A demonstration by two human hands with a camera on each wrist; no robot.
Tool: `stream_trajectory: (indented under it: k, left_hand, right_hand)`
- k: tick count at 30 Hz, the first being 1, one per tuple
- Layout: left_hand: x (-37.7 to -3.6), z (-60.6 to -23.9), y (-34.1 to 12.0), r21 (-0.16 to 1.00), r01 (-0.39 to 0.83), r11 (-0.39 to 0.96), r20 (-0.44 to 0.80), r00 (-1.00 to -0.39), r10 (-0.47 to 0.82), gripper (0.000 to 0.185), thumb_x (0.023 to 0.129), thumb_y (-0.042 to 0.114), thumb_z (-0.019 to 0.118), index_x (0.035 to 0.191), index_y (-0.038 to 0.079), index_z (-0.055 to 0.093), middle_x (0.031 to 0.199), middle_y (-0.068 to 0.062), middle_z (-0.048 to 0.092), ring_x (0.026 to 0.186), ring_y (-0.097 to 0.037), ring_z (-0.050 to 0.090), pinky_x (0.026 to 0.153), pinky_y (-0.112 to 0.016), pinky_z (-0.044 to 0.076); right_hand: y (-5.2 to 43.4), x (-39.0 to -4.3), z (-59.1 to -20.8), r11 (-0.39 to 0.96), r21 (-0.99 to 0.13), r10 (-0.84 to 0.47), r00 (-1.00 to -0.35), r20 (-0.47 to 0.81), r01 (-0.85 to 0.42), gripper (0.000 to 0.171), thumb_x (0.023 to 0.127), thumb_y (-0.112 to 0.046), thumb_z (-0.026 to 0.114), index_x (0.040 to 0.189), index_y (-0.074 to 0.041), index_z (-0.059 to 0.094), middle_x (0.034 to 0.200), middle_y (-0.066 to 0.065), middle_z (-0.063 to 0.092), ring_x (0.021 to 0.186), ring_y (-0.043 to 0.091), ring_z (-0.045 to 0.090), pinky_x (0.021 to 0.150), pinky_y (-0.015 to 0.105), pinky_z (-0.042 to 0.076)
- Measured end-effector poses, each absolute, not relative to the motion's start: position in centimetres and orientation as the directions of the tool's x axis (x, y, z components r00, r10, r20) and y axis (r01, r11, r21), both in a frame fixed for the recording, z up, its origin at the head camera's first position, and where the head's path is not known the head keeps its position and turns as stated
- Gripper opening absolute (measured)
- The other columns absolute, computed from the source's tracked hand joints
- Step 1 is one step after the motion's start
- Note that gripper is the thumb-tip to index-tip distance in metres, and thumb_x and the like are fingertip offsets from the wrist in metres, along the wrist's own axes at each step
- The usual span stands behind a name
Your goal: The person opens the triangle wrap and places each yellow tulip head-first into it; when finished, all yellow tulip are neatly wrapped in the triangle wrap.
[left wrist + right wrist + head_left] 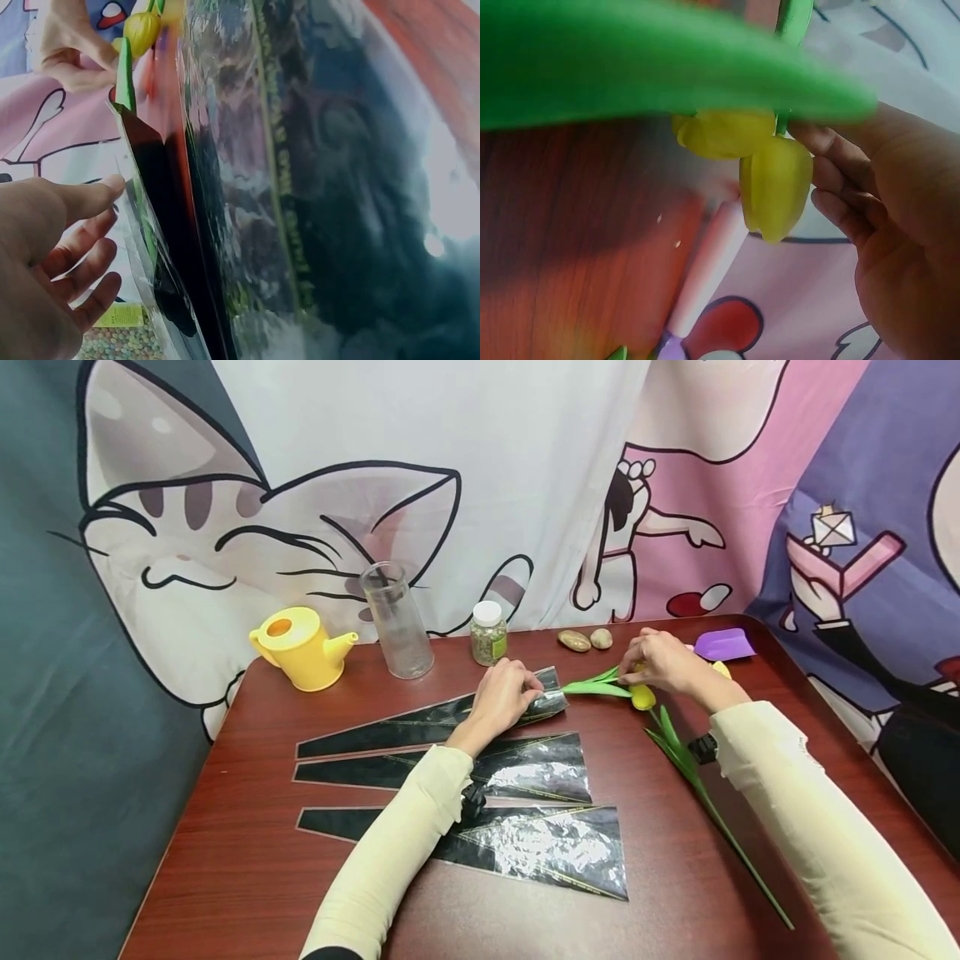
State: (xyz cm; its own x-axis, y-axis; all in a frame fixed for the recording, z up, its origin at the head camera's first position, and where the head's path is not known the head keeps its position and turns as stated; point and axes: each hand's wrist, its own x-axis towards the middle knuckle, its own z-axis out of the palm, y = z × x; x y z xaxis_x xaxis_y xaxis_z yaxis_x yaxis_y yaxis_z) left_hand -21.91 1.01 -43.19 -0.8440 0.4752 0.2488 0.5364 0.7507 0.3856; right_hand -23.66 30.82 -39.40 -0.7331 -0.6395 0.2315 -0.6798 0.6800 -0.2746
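Note:
My left hand (504, 695) pinches the open wide end of the farthest flower sleeve (420, 727), a tapered black-and-clear film. In the left wrist view the sleeve's mouth gapes, and a green tulip leaf (125, 79) reaches into it. My right hand (660, 664) grips an artificial yellow tulip by the stem close under its bloom; its leaves (600, 687) point left into the sleeve. In the right wrist view two yellow blooms (776, 187) hang beside the fingers. Another yellow tulip (701, 789) lies diagonally on the table below the right hand.
Two more sleeves (525, 768) lie flat nearer the front. Along the back stand a yellow watering can (303, 652), a clear glass vase (401, 627) and a white-lidded jar (489, 639). Two stones (575, 641) and a purple toy shovel (723, 645) lie farther right.

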Motion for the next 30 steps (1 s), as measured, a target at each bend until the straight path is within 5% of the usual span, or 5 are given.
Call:
stream_trajectory:
  k: [13, 26, 30]
  left_hand:
    - [-21.7, -42.7, 1.4, 0.399, 0.563, 0.724, 0.274, -0.827, 0.491, 0.005, 0.087, 0.026, 0.076, 0.088, 0.022, 0.079, 0.087, 0.009, 0.062, 0.088, -0.012, 0.054, 0.082, -0.028, 0.044]
    - [-21.6, -42.1, 1.8, 0.398, 0.588, 0.705, 0.295, -0.809, 0.508, 0.007, 0.087, 0.027, 0.076, 0.09, 0.022, 0.079, 0.088, 0.008, 0.062, 0.09, -0.013, 0.054, 0.081, -0.027, 0.044]
    - [-21.5, -41.9, 1.8, 0.401, 0.593, 0.699, 0.305, -0.805, 0.508, 0.007, 0.087, 0.027, 0.076, 0.091, 0.022, 0.079, 0.088, 0.008, 0.061, 0.09, -0.012, 0.053, 0.079, -0.027, 0.044]
  right_hand:
    - [27.9, -23.2, -39.8, 0.629, -0.378, -0.63, -0.73, 0.264, -0.679, 0.011, 0.073, -0.007, 0.084, 0.076, -0.015, 0.078, 0.076, -0.007, 0.067, 0.079, 0.017, 0.05, 0.066, 0.031, 0.039]
    - [25.7, -23.1, -41.1, 0.561, -0.498, -0.606, -0.738, 0.298, -0.661, 0.009, 0.077, -0.011, 0.084, 0.079, -0.017, 0.078, 0.079, -0.01, 0.068, 0.082, 0.012, 0.059, 0.082, 0.033, 0.039]
    - [25.4, -23.0, -41.4, 0.558, -0.525, -0.59, -0.752, 0.293, -0.642, 0.01, 0.077, -0.014, 0.085, 0.079, -0.02, 0.078, 0.081, -0.011, 0.068, 0.085, 0.012, 0.057, 0.076, 0.029, 0.042]
